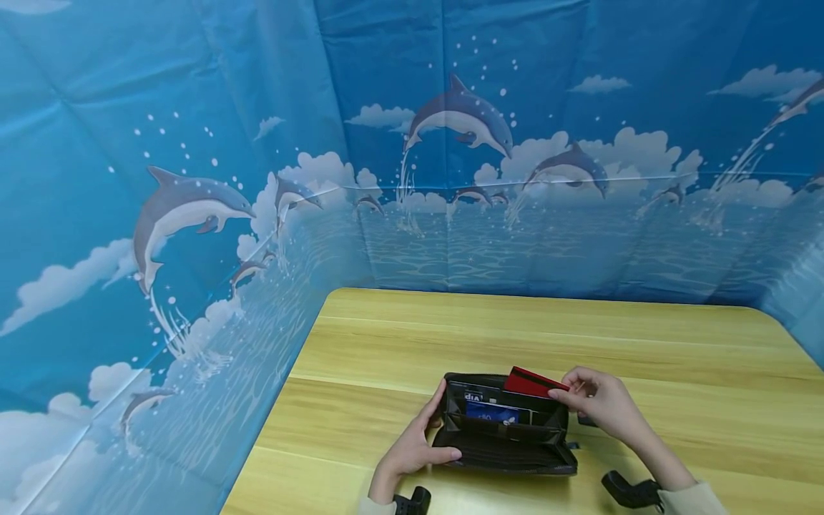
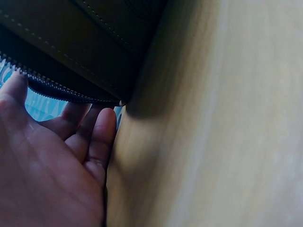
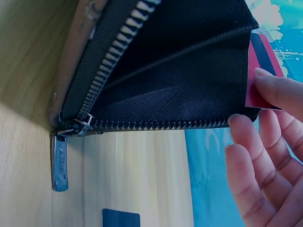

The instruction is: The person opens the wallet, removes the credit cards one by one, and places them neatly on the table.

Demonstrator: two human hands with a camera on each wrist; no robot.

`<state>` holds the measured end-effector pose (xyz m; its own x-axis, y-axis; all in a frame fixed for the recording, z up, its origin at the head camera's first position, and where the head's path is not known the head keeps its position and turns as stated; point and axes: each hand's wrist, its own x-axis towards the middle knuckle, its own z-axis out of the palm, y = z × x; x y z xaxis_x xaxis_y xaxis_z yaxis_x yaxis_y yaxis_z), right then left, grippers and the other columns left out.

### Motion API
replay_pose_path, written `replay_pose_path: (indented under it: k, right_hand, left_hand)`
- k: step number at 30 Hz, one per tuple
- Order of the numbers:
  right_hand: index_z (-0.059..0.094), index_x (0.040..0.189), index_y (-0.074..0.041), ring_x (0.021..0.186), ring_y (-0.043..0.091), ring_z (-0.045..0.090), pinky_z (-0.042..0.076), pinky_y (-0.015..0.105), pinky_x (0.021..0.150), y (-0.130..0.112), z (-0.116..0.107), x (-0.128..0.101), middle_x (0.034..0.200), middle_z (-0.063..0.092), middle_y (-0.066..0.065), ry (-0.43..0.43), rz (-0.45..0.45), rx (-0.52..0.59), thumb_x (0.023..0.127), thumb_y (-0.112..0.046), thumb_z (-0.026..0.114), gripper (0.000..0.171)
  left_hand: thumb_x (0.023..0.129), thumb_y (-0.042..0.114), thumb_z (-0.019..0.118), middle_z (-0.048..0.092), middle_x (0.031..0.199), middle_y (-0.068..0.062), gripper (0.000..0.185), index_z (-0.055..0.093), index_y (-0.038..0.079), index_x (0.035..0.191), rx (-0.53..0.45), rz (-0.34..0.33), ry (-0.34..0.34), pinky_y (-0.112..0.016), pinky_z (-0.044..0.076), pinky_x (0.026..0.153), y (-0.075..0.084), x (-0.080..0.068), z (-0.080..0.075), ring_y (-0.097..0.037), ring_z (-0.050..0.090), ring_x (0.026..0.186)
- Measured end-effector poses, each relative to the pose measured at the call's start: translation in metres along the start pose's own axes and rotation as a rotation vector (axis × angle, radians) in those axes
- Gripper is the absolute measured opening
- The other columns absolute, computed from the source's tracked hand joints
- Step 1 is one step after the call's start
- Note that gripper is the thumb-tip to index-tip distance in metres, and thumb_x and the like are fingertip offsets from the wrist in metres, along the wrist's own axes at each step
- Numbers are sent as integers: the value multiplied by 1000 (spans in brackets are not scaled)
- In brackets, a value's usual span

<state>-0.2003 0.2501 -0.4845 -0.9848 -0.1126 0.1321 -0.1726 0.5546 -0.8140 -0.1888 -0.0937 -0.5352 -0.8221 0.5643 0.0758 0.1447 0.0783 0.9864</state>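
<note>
Wallet (image 1: 505, 433): black, unzipped, lying open on the wooden table (image 1: 515, 336)
Left hand (image 1: 415, 447): curled round the wallet's left end — thumb on top
Right hand (image 1: 601, 404): pinches red card (image 1: 531, 383) at the wallet's upper right pocket

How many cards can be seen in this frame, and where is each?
3. A red card is pinched by the right hand at the wallet top; a blue card and a white-lettered card sit in its slots. More may be hidden inside.
</note>
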Motion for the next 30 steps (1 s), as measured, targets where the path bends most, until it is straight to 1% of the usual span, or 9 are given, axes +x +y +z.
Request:
replay_pose_path:
  k: [5, 8, 14, 19, 25, 30]
  right_hand:
    - [61, 89, -6, 54, 25, 58, 48, 35, 52, 2, 0, 0, 64, 59, 10, 10, 40, 32, 85, -31, 72, 27]
    - [61, 90, -6, 54, 27, 57, 48, 34, 52, 4, 2, 1, 66, 60, 11, 27, 55, 42, 85, -33, 72, 29]
    - [61, 92, -7, 55, 30, 57, 48, 36, 53, 5, 4, 0, 67, 61, 14, 55, 50, 55, 86, -33, 71, 29]
    - [61, 92, -7, 57, 29, 58, 47, 34, 52, 4, 5, 0, 66, 62, 12, 70, 53, 59, 86, -34, 70, 29]
    - [65, 94, -5, 63, 30, 59, 47, 35, 54, 2, 4, 1, 70, 64, 6, 65, 97, 84, 86, -39, 69, 34]
    - [65, 97, -3, 65, 29, 59, 49, 35, 57, 4, 4, 2, 73, 64, 7, 69, 116, 117, 88, -38, 67, 37]
  left_hand:
    - [79, 23, 79, 20, 153, -12, 103, 7, 22, 154, 9, 3, -4, -48, 26, 103, 1, 1, 0, -29, 43, 119]
    - [80, 23, 78, 20, 153, -12, 103, 7, 21, 154, 10, 6, -7, -48, 27, 103, 2, 1, 0, -29, 43, 118]
    - [80, 23, 78, 20, 153, -11, 103, 7, 23, 154, 13, 8, -10, -48, 26, 103, 2, 0, 0, -28, 42, 119]
    - [80, 24, 78, 21, 153, -11, 103, 7, 22, 154, 11, 13, -7, -48, 26, 103, 1, 0, 0, -29, 43, 119]
    - [80, 23, 79, 22, 152, -13, 104, 7, 21, 154, -6, 17, -9, -46, 28, 103, 0, 0, 1, -30, 43, 118]
    - [80, 23, 78, 22, 152, -13, 104, 6, 21, 154, -4, 21, -13, -46, 27, 103, -1, 0, 0, -30, 43, 118]
